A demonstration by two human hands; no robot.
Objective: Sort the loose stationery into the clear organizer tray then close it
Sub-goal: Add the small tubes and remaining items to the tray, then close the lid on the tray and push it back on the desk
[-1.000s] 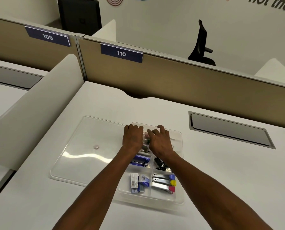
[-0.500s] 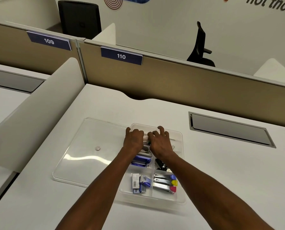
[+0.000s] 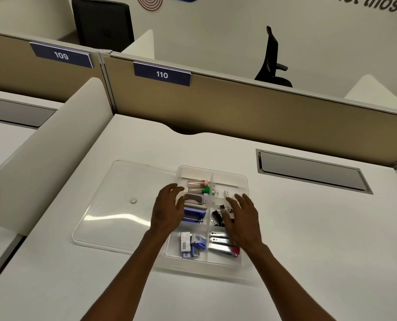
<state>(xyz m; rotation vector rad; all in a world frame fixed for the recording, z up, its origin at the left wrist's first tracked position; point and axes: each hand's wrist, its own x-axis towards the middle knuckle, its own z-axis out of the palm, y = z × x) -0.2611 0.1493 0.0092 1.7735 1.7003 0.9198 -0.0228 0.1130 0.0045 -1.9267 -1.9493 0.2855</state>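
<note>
The clear organizer tray lies in the middle of the white desk, uncovered, with stationery in its compartments. Small pink and green staplers fill the far left compartment, and a blue stapler sits below them. Black binder clips occupy the middle right, staple boxes the near left, silver staple removers the near right. The clear lid lies flat beside the tray on the left. My left hand and my right hand hover over the tray, fingers spread, holding nothing.
A tan partition with the label 110 walls the desk's far edge. A white divider runs along the left side. A grey cable flap is set into the desk at the right.
Both hands have pulled back from the tray's far compartments toward me and spread apart, uncovering the pink and green staplers. The camera has tilted slightly.
</note>
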